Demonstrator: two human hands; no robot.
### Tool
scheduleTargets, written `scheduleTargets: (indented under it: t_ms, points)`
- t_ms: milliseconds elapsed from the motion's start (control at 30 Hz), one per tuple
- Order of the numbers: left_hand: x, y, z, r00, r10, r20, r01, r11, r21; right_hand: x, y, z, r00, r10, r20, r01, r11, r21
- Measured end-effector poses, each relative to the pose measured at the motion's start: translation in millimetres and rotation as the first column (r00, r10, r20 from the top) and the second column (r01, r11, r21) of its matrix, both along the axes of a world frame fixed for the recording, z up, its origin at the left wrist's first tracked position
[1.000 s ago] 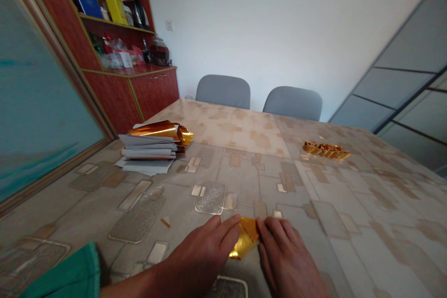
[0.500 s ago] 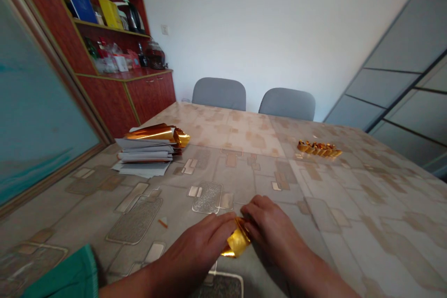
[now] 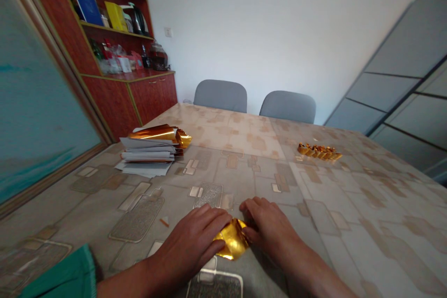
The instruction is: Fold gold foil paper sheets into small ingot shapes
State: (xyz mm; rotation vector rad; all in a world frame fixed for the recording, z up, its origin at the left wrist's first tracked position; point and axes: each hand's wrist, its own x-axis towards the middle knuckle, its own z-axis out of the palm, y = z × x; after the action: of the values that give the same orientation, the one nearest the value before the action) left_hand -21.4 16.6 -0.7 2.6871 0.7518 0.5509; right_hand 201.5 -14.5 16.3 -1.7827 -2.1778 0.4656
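A small folded piece of gold foil paper (image 3: 231, 242) lies on the patterned table (image 3: 349, 223) near its front edge. My left hand (image 3: 193, 244) rests on its left side with fingers pressed flat and together on the foil. My right hand (image 3: 270, 228) presses the foil's right end, fingers curled down onto it. Part of the foil is hidden under both hands.
A stack of white-backed gold foil sheets (image 3: 152, 149) lies at the left. A row of several folded gold pieces (image 3: 319, 151) sits far right. Two grey chairs (image 3: 220, 95) stand behind the table, a red cabinet (image 3: 139, 93) at left. A green cloth (image 3: 63, 277) shows bottom left.
Both hands have shifted a little on the foil; the right hand moved from beside it to over its far right end, and the foil now looks more compactly folded.
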Motion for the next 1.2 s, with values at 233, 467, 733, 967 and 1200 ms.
scheduleTargets:
  t_ms: [233, 467, 733, 967, 1200]
  points:
    - [2, -2, 0.7, 1.0, 0.012, 0.002, -0.012, 1.0, -0.018, -3, -7, -6.0, 0.997, 0.002, -0.083, -0.005, 0.999, -0.036]
    - [-2, 2, 6.8, 0.962, 0.042, 0.271, -0.069, 0.993, 0.091, 1, -17, 14.4, 0.908, 0.191, -0.373, -0.145, 0.978, 0.149]
    - [-6, -4, 14.8, 0.95, -0.114, 0.29, -0.016, 0.912, 0.409, 7, -33, 16.6, 0.919, 0.385, 0.091, -0.364, 0.732, 0.576]
    - [2, -7, 1.9, 0.99, -0.08, 0.114, 0.022, 0.897, 0.442, 11, -34, 5.7, 0.887, 0.408, 0.215, -0.458, 0.727, 0.511]
    - [7, -6, -7.7, 0.99, -0.118, 0.071, 0.084, 0.927, 0.365, 12, -29, 4.5, 0.859, 0.491, 0.144, -0.511, 0.808, 0.294]
